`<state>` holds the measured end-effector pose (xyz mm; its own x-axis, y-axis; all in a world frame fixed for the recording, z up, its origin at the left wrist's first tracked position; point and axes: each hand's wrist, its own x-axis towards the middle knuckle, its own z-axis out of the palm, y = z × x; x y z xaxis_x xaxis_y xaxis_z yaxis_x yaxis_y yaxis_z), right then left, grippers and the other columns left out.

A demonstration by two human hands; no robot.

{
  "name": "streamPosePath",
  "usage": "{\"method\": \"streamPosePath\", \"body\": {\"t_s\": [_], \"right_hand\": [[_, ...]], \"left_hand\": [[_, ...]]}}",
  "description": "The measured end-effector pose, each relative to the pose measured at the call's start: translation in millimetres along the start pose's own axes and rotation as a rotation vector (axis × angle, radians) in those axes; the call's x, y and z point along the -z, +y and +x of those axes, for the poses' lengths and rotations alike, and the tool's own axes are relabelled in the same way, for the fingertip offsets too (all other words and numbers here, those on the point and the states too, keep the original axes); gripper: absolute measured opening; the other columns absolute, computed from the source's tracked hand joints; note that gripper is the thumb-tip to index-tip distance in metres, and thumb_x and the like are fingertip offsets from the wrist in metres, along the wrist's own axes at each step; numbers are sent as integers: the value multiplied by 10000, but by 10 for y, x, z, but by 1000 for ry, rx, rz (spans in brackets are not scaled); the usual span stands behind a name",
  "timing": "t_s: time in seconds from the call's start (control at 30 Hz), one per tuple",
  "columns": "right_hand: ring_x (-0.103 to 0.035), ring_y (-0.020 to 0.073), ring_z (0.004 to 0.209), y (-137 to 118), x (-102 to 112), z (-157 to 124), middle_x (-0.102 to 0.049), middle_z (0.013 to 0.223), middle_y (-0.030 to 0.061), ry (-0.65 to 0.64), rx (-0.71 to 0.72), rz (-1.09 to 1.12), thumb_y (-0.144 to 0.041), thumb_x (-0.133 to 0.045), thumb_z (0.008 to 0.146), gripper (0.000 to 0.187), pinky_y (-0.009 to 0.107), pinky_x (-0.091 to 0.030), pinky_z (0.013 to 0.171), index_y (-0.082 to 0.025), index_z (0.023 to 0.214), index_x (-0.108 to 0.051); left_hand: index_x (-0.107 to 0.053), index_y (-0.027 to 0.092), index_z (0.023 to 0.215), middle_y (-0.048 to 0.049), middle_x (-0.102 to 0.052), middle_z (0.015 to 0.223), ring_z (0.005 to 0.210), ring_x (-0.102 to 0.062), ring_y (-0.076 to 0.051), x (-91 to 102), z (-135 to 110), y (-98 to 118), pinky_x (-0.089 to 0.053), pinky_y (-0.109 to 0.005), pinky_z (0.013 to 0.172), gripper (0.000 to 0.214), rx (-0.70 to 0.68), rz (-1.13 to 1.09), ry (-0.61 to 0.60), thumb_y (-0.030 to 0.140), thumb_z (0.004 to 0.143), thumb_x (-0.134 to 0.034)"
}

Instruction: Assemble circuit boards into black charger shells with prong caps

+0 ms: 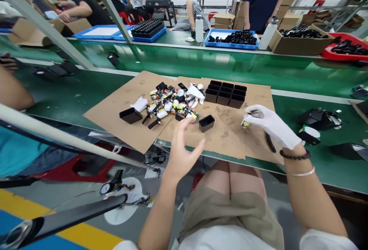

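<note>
The right hand [260,119], gloved, pinches a small circuit part [245,124] at the fingertips over the right side of the cardboard [224,138]; whether the part touches the sheet cannot be determined. The left hand [182,152], bare, has thumb and fingers spread wide and holds nothing; it is near a single black housing [207,126] standing mouth-up on the cardboard. The part is judged light, rigid and fragile, best taken by its edges, clear of any exposed components. The housing is judged light, stiff and slightly slippery; its outer walls offer the surest hold.
</note>
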<state>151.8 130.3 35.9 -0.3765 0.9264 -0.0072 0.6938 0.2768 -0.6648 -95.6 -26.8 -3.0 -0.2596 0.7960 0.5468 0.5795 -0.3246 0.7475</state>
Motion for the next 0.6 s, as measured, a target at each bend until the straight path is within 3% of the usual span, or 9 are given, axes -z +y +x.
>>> {"method": "streamPosePath", "body": {"t_s": [0.07, 0.13, 0.27, 0.37, 0.43, 0.5, 0.6], "right_hand": [[-744, 246, 887, 36, -18, -208, -760, 951, 72, 48, 8, 318, -435, -616, 862, 358, 408, -594, 846, -225, 1148, -568], [-745, 253, 897, 71, -79, -386, -763, 949, 60, 99, -53, 633, -439, -695, 818, 400, 424, -601, 847, -240, 1150, -592], [-740, 267, 1029, 190, -230, -634, -769, 1086, 67, 128, -151, 940, -439, -701, 806, 403, 442, -593, 920, -273, 1163, -621], [-697, 289, 1169, 308, -322, -747, -759, 1148, 87, 98, -134, 1013, -474, -601, 865, 362, 500, -551, 1014, -288, 1175, -597], [-667, 289, 1227, 359, -367, -795, -754, 1168, 86, 90, -139, 1030, -478, -531, 899, 338, 538, -521, 1052, -299, 1182, -575], [-651, 280, 1254, 372, -401, -828, -746, 1196, 74, 100, -158, 1058, -454, -509, 910, 317, 557, -491, 1085, -311, 1189, -560], [-640, 268, 1271, 350, -444, -863, -736, 1227, 64, 129, -184, 1124, -435, -519, 900, 309, 557, -471, 1114, -322, 1185, -559]], "left_hand": [[-432, 235, 1445, -155, -560, 1392, 1298, -555, -313, -205, 109, -212, -467, -509, 1108, 727, 123, 129, -73, 288, 804, -773], [-414, 228, 1452, -148, -576, 1318, 1145, -625, -276, -420, 136, -329, -526, -462, 1017, 730, 208, 120, -126, 263, 808, -757], [-342, 232, 1506, -97, -576, 1159, 752, -604, -149, -681, 69, -281, -581, -353, 782, 884, 335, -25, -288, 287, 760, -813], [-298, 254, 1537, -74, -573, 1101, 709, -589, -138, -689, 96, -240, -578, -335, 746, 1001, 372, -92, -431, 292, 710, -860], [-305, 292, 1539, -102, -546, 1200, 782, -614, -170, -653, 183, -280, -583, -361, 774, 1048, 345, -44, -441, 303, 670, -889], [-379, 313, 1506, -127, -481, 1337, 843, -626, -191, -622, 308, -353, -588, -390, 810, 1036, 295, -13, -459, 294, 620, -915], [-532, 290, 1393, -122, -478, 1404, 791, -629, -157, -619, 506, -460, -595, -361, 776, 880, 245, -149, -595, 215, 598, -902]]}}
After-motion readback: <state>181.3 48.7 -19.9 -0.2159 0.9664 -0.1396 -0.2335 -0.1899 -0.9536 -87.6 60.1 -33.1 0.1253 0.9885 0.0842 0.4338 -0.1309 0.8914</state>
